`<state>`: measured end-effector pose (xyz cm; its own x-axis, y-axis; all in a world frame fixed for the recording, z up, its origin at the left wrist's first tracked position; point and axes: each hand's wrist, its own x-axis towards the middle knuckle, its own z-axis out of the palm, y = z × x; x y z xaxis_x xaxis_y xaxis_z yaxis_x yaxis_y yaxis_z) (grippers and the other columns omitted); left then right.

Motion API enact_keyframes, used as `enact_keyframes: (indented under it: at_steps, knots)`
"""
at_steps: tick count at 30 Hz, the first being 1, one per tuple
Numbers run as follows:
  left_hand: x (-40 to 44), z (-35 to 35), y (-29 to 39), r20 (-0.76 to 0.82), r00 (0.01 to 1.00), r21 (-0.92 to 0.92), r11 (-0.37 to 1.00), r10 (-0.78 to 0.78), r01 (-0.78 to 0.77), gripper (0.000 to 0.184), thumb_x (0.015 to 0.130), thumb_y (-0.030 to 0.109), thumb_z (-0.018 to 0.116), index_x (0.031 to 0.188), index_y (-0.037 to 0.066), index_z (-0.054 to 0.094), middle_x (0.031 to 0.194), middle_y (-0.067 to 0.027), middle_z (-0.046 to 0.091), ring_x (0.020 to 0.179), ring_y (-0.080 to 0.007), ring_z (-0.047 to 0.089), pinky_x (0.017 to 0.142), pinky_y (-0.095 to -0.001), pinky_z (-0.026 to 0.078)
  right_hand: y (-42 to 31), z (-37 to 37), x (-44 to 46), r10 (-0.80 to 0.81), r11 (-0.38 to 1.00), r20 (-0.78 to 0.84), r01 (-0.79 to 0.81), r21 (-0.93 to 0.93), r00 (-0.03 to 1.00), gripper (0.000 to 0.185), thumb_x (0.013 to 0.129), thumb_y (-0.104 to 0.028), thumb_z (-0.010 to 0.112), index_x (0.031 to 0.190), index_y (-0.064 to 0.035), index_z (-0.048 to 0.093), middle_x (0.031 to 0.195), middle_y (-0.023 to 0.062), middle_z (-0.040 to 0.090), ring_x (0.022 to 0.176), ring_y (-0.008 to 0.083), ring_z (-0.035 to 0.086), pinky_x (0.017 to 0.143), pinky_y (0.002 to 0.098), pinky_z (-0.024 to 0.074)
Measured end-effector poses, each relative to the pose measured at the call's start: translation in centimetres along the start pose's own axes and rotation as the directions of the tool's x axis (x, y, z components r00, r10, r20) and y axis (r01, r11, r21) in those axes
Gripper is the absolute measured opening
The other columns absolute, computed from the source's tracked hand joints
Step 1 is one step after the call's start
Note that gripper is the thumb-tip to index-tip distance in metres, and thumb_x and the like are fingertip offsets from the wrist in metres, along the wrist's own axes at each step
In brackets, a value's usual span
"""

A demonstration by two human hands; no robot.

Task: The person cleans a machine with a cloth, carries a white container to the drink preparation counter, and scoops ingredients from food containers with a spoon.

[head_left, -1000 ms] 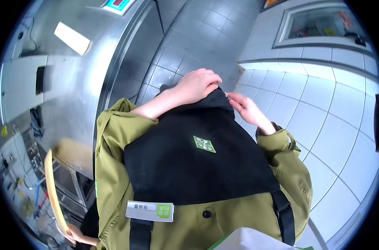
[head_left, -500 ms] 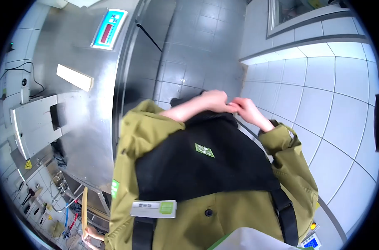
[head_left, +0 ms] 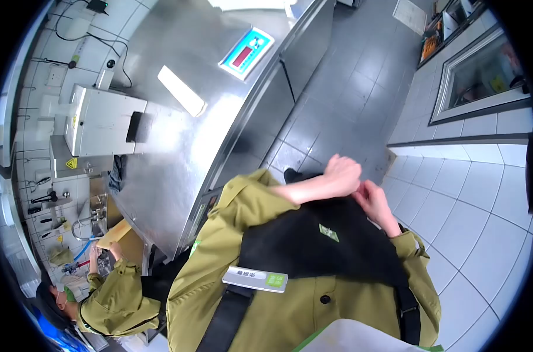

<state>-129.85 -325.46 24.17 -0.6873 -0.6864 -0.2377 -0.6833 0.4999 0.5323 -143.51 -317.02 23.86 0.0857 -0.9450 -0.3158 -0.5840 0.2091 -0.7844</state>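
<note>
Both of my hands meet in front of my body, at the far edge of the black apron (head_left: 313, 246) over my olive shirt. My left hand (head_left: 343, 177) reaches across with its fingers curled and closed; what it may hold is hidden. Touching or nearly touching it, my right hand (head_left: 374, 203) has its fingers pinched together, and anything between them is too small to make out. A green and white logo (head_left: 329, 233) shows on the apron, and a name tag (head_left: 255, 279) sits at the strap.
A steel counter (head_left: 161, 170) on the left bears a digital scale (head_left: 246, 54), a white block (head_left: 182, 91) and a white machine (head_left: 107, 121). Beyond it, a co-worker (head_left: 120, 299) holds a board (head_left: 114, 234) at a sink. A tiled wall (head_left: 454, 199) stands on the right.
The view has swung left, bringing the co-worker and more of the counter into sight. My hands have stayed close together at the apron's far edge.
</note>
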Motion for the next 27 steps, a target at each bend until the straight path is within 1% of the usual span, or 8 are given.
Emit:
enact_keyframes:
  at_steps: [6, 9, 15, 18, 21, 23, 25, 27]
  knots:
    - [-7.8, -3.5, -9.1, -0.030, 0.931, -0.547, 0.785, -0.365, 0.290, 0.026, 0.072, 0.021, 0.059, 0.056, 0.001, 0.053, 0.050, -0.0067, 0.046, 0.048, -0.0156, 0.043, 0.049, -0.0312, 0.035, -1.0, -3.1, -1.2, -0.191, 0.958, 0.179, 0.223, -0.179, 0.965, 0.017, 0.071, -0.013, 0.060, 0.075, -0.0020, 0.049, 0.068, 0.0140, 0.052, 0.064, 0.0332, 0.054, 0.056, 0.0402, 0.0429]
    - [-14.3, -2.8, -10.2, 0.163, 0.737, -0.798, 0.351, -0.656, 0.490, 0.023, 0.073, 0.012, 0.058, 0.053, 0.005, 0.050, 0.051, 0.0033, 0.042, 0.052, -0.0057, 0.037, 0.048, -0.0226, 0.028, -0.9, -3.6, -1.9, -0.254, 0.893, 0.224, 0.317, -0.320, 0.941, 0.019, 0.069, -0.013, 0.061, 0.079, -0.0045, 0.047, 0.073, 0.0130, 0.050, 0.069, 0.0319, 0.054, 0.057, 0.0399, 0.0440]
    - [-24.7, 7.0, -12.1, 0.355, 0.588, -0.932, -0.226, -0.727, 0.283, 0.017, 0.069, 0.016, 0.060, 0.057, 0.005, 0.056, 0.050, 0.0036, 0.042, 0.046, -0.0062, 0.035, 0.043, -0.0233, 0.025, -0.2, -2.7, -1.3, -0.321, 0.776, 0.307, 0.434, -0.457, 0.896, 0.019, 0.073, -0.017, 0.057, 0.080, -0.0042, 0.045, 0.075, 0.0128, 0.049, 0.068, 0.0302, 0.055, 0.055, 0.0386, 0.0459]
    - [-26.7, 6.1, -9.6, 0.453, 0.427, -0.851, -0.236, -0.783, 0.470, 0.023, 0.071, 0.025, 0.062, 0.061, 0.005, 0.058, 0.050, 0.0027, 0.042, 0.047, -0.0074, 0.037, 0.044, -0.0252, 0.029, -1.3, -2.6, -0.4, -0.327, 0.741, 0.348, 0.467, -0.483, 0.879, 0.018, 0.075, -0.017, 0.055, 0.082, -0.0034, 0.045, 0.074, 0.0136, 0.049, 0.064, 0.0307, 0.055, 0.053, 0.0386, 0.0461]
    - [-26.7, 5.0, -9.2, 0.185, 0.541, -0.727, 0.256, -0.820, 0.637, 0.030, 0.074, 0.034, 0.061, 0.064, 0.005, 0.059, 0.046, -0.0007, 0.042, 0.045, -0.0143, 0.043, 0.048, -0.0295, 0.037, -1.3, -1.6, 0.7, -0.328, 0.771, 0.290, 0.432, -0.467, 0.899, 0.018, 0.076, -0.016, 0.055, 0.084, -0.0026, 0.047, 0.074, 0.0147, 0.050, 0.061, 0.0319, 0.055, 0.052, 0.0394, 0.0458]
    - [-24.5, 1.8, -8.4, -0.189, 0.636, -0.093, 0.659, -0.748, 0.747, 0.035, 0.076, 0.038, 0.058, 0.092, 0.007, 0.058, 0.092, -0.0117, 0.058, 0.088, -0.0302, 0.054, 0.072, -0.0374, 0.043, -0.3, -0.9, 0.9, -0.351, 0.831, 0.257, 0.427, -0.358, 0.900, 0.018, 0.078, -0.017, 0.056, 0.085, -0.0022, 0.048, 0.074, 0.0150, 0.052, 0.058, 0.0309, 0.055, 0.052, 0.0388, 0.0452]
    - [-22.2, 0.2, -9.1, -0.291, 0.776, -0.355, 0.816, -0.560, 0.456, 0.038, 0.078, 0.035, 0.056, 0.105, 0.008, 0.054, 0.098, -0.0119, 0.055, 0.097, -0.0303, 0.051, 0.080, -0.0407, 0.040, 0.6, -1.1, 1.0, -0.377, 0.888, 0.246, 0.424, -0.177, 0.893, 0.019, 0.079, -0.019, 0.057, 0.084, -0.0021, 0.050, 0.072, 0.0149, 0.053, 0.055, 0.0280, 0.055, 0.051, 0.0368, 0.0443]
    - [-18.8, -3.0, -7.6, -0.065, 0.909, -0.494, 0.805, -0.411, 0.328, 0.044, 0.077, 0.036, 0.057, 0.108, 0.006, 0.052, 0.098, -0.0141, 0.055, 0.093, -0.0318, 0.052, 0.077, -0.0389, 0.042, -0.5, -2.1, 0.6, 0.029, 0.993, 0.418, 0.022, -0.117, 0.908, 0.023, 0.080, -0.023, 0.059, 0.078, -0.0012, 0.051, 0.065, 0.0123, 0.053, 0.053, 0.0203, 0.052, 0.050, 0.0322, 0.0420]
